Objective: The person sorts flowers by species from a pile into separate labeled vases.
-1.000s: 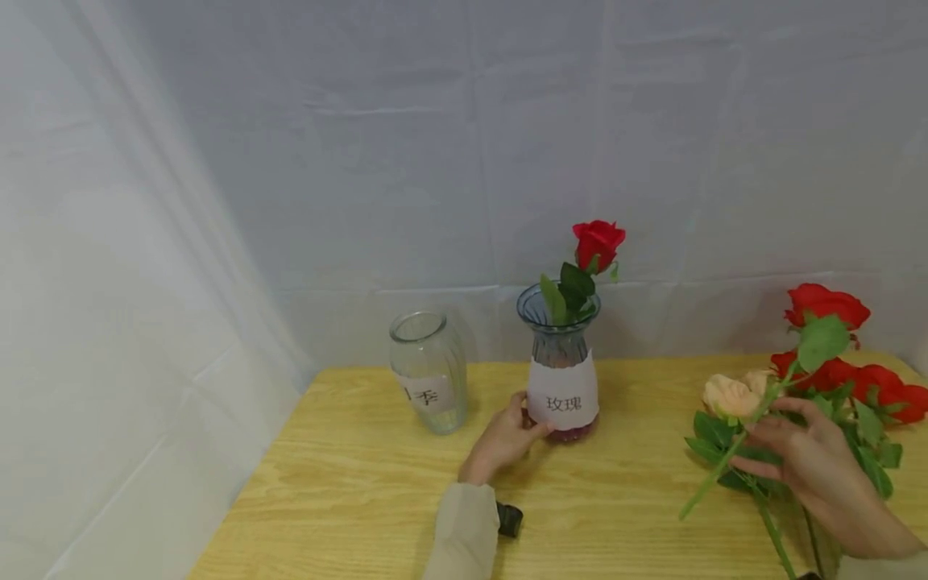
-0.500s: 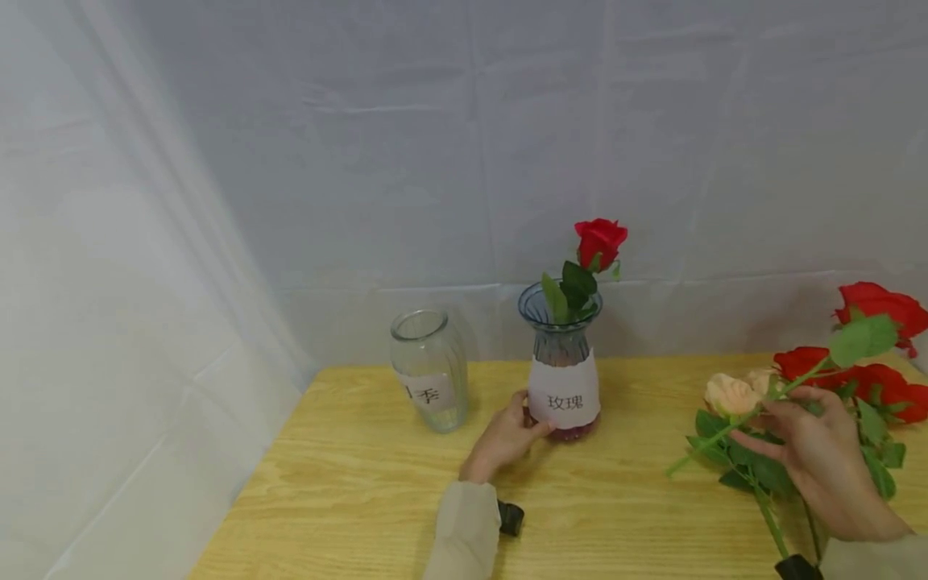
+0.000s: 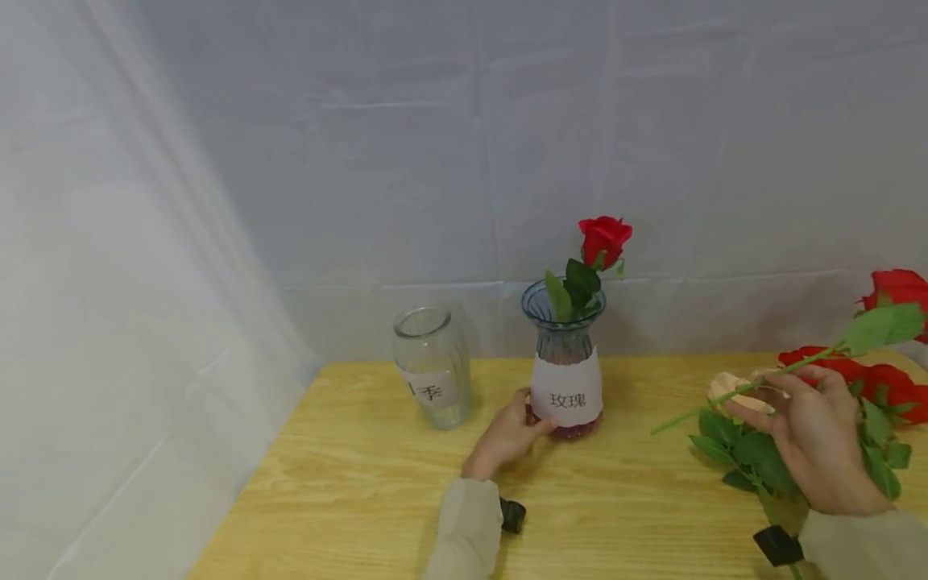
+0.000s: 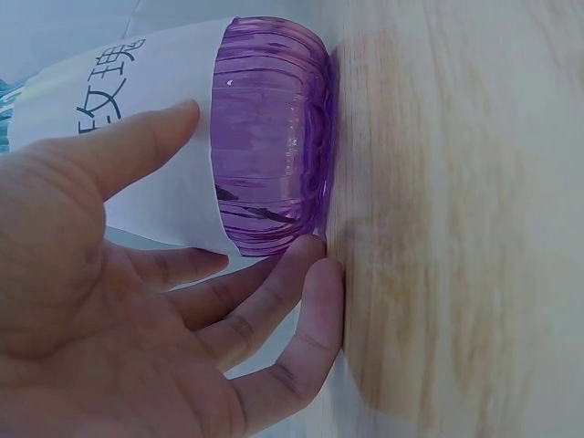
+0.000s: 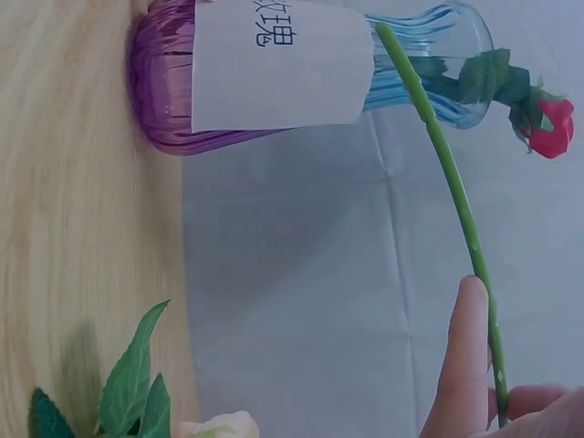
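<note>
My left hand (image 3: 506,439) holds the lower part of a flared glass vase (image 3: 564,346), blue above and purple below. In the left wrist view the thumb lies on its white paper label (image 4: 160,192) and the fingers go round the base. One red rose (image 3: 605,242) with leaves stands in this vase. At the right, my right hand (image 3: 822,439) pinches the green stem (image 5: 449,164) of another red rose (image 3: 899,294). That rose is tilted, bloom to the right, with its bare stem end pointing left toward the vase.
A clear glass vase (image 3: 432,350) with a paper label stands left of the coloured one. Under and behind my right hand lie several red roses (image 3: 888,387) and a peach flower (image 3: 728,391) with leaves. White cloth (image 3: 406,177) hangs behind the wooden table (image 3: 348,483).
My right hand has turned the rose from steep to flatter; its bloom has swung right and its stem end has risen to the left. My left hand stays at the vase.
</note>
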`<control>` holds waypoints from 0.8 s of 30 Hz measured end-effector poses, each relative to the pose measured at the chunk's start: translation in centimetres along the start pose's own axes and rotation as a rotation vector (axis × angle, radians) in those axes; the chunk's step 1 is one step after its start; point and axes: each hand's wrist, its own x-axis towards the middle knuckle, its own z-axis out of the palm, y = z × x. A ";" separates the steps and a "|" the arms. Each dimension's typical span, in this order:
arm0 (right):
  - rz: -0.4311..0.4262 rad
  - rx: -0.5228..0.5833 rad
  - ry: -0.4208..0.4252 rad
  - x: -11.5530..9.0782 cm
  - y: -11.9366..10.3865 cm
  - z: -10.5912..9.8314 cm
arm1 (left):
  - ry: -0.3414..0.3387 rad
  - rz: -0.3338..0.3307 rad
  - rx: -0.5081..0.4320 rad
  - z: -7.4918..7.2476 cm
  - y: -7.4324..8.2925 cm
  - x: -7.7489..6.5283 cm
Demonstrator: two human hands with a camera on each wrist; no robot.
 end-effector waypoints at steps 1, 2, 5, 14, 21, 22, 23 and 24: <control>0.004 0.011 0.009 0.1 -0.1 0.2 | 0.000 0.001 0.000 0.0 0.0 0.0; 0.013 0.025 0.021 0.1 -0.1 0.3 | 0.001 0.002 0.000 0.0 0.1 0.0; 0.020 0.088 0.039 0.3 -0.3 0.7 | 0.002 0.007 -0.004 0.0 0.2 0.0; -0.033 0.208 -0.029 0.8 -0.5 2.0 | 0.010 -0.007 -0.003 0.0 0.1 0.1; -0.033 0.246 -0.026 0.9 -0.5 3.1 | 0.005 -0.013 -0.015 -0.1 0.2 -0.1; -0.034 0.257 -0.035 0.9 -0.5 3.3 | 0.006 -0.012 -0.013 -0.1 0.2 -0.1; -0.036 0.258 -0.039 0.9 -0.5 3.5 | 0.006 -0.010 -0.014 -0.1 0.2 -0.1; -0.035 0.264 -0.043 0.9 -0.6 3.6 | 0.007 -0.007 -0.012 -0.1 0.2 -0.2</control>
